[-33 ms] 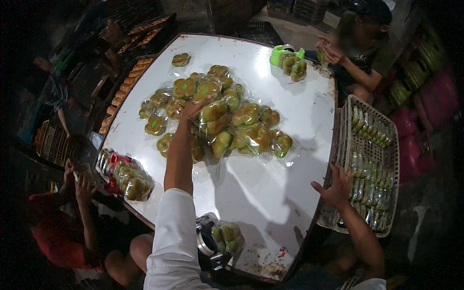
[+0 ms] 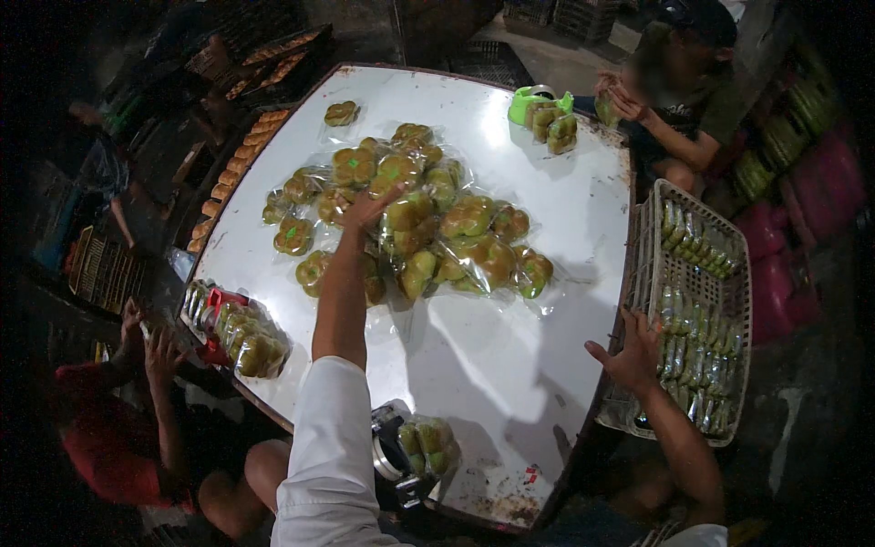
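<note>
Clear plastic bags of green-and-brown clustered buns (image 2: 474, 223) are piled on the white table (image 2: 483, 365). My left hand (image 2: 374, 205) reaches into the middle of the pile, fingers spread and touching a bag; I see no firm grip. My right hand (image 2: 633, 351) is at the near-left rim of a pale plastic crate (image 2: 738, 251) on the right, fingers apart and thumb out, holding nothing. The crate holds several rows of wrapped green items (image 2: 684, 356). At the near edge, a black-and-metal device (image 2: 392, 460) stands beside bagged buns (image 2: 424, 447).
A co-worker (image 2: 109, 438) at left and another (image 2: 684, 128) at upper right handle small items. Red (image 2: 208, 351) and green (image 2: 524, 102) devices stand by bagged buns. Brown rolls (image 2: 237, 164) line the left side. More crates (image 2: 565, 18) stand behind; pink containers (image 2: 775, 292) are at right.
</note>
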{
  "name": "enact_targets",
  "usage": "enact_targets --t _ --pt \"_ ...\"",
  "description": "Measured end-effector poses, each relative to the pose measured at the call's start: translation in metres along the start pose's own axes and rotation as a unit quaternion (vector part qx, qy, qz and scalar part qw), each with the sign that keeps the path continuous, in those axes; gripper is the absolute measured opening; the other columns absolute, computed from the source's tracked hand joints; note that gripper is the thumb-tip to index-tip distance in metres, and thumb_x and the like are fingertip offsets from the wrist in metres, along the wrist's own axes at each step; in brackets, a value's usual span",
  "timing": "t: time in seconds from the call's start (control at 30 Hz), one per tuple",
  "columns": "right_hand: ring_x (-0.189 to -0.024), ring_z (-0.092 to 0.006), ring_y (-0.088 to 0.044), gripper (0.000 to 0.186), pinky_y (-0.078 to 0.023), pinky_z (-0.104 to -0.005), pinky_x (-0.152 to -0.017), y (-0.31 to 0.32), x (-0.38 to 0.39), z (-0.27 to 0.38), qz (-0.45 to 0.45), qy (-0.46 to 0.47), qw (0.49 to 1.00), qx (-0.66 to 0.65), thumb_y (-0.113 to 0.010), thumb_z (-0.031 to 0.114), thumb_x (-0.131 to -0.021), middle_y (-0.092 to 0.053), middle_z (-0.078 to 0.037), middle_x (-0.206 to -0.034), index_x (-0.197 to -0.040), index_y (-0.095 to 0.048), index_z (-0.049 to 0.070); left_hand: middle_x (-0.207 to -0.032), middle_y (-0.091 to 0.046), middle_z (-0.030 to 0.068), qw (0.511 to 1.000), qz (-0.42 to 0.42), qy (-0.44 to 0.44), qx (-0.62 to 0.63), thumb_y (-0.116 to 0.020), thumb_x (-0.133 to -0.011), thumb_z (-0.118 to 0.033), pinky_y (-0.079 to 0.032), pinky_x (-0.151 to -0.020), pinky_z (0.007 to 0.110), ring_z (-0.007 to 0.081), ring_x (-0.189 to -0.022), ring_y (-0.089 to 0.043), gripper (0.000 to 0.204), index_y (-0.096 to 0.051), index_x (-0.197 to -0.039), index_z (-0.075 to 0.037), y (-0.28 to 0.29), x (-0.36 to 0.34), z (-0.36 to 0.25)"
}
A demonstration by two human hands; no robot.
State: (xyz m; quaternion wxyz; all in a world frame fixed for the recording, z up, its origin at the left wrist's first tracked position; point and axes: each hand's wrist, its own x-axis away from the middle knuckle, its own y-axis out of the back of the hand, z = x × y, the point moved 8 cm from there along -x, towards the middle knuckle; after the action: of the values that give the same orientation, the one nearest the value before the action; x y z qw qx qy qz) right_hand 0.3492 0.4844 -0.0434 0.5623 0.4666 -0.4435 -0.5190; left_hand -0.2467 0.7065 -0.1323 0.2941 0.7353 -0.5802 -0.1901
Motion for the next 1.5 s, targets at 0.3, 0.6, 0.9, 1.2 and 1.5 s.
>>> enact_targets --t 0.3,0.6,0.9,1.2,1.5 --pt "-0.134 -0.0431 -0.041 0.094 -0.027 -0.0562 -0.114 0.001 -0.012 0.0 0.027 -0.024 0.999 0.032 -0.071 0.072 -0.076 -0.047 -0.02 -0.135 -0.136 -0.051 0.001 -0.159 -0.032 0.0224 0.983 0.165 -0.036 0.073 -0.075 -0.06 -0.081 -0.021 -0.12 0.057 0.0424 -0.149 -0.02 0.12 -0.043 -0.151 -0.009 -0.119 0.097 -0.08" --pt "-0.136 -0.0501 -0.037 0.093 -0.031 -0.0581 -0.113 0.011 -0.006 0.004 -0.077 -0.028 0.997 -0.007 -0.069 0.068 -0.079 -0.049 -0.027 -0.136 -0.139 -0.05 0.0 -0.144 -0.042 0.0265 0.985 -0.136 -0.094 -0.058 -0.062 -0.084 -0.07 -0.024 -0.112 0.065 0.0462 -0.143 -0.03 0.093 -0.046 -0.139 0.003 -0.085 0.287 -0.171" --pt "-0.129 -0.0399 -0.045 0.082 -0.031 -0.0562 -0.111 0.033 0.053 0.045 -0.199 -0.127 0.956 -0.175 -0.071 0.064 -0.081 -0.051 -0.023 -0.133 -0.132 -0.056 0.002 -0.136 -0.047 0.0224 0.937 0.074 0.057 -0.336 -0.071 -0.084 -0.045 -0.047 -0.097 0.063 0.0501 -0.125 -0.049 0.07 -0.051 -0.137 -0.005 -0.128 0.363 -0.082" --pt "-0.119 -0.026 -0.059 0.055 -0.045 -0.0501 -0.1 -0.032 0.207 0.148 0.115 -0.158 0.619 -0.761 -0.055 0.048 -0.101 -0.062 -0.011 -0.127 -0.132 -0.055 0.003 -0.138 -0.045 0.0262 0.93 0.111 -0.167 -0.307 -0.08 -0.071 -0.028 -0.052 -0.093 0.053 0.0484 -0.12 -0.053 0.065 -0.059 -0.128 -0.007 -0.047 0.404 -0.207" --pt "-0.11 -0.0165 -0.059 0.034 -0.047 -0.0302 -0.097 0.01 0.268 0.203 0.167 0.032 0.634 -0.754 -0.059 0.02 -0.101 -0.063 -0.009 -0.121 -0.129 -0.057 0.0 -0.131 -0.052 0.0187 0.95 -0.016 0.039 0.31 -0.076 -0.09 -0.039 -0.048 -0.098 0.032 0.0241 -0.12 -0.054 0.072 -0.046 -0.142 0.001 0.033 0.602 -0.165"
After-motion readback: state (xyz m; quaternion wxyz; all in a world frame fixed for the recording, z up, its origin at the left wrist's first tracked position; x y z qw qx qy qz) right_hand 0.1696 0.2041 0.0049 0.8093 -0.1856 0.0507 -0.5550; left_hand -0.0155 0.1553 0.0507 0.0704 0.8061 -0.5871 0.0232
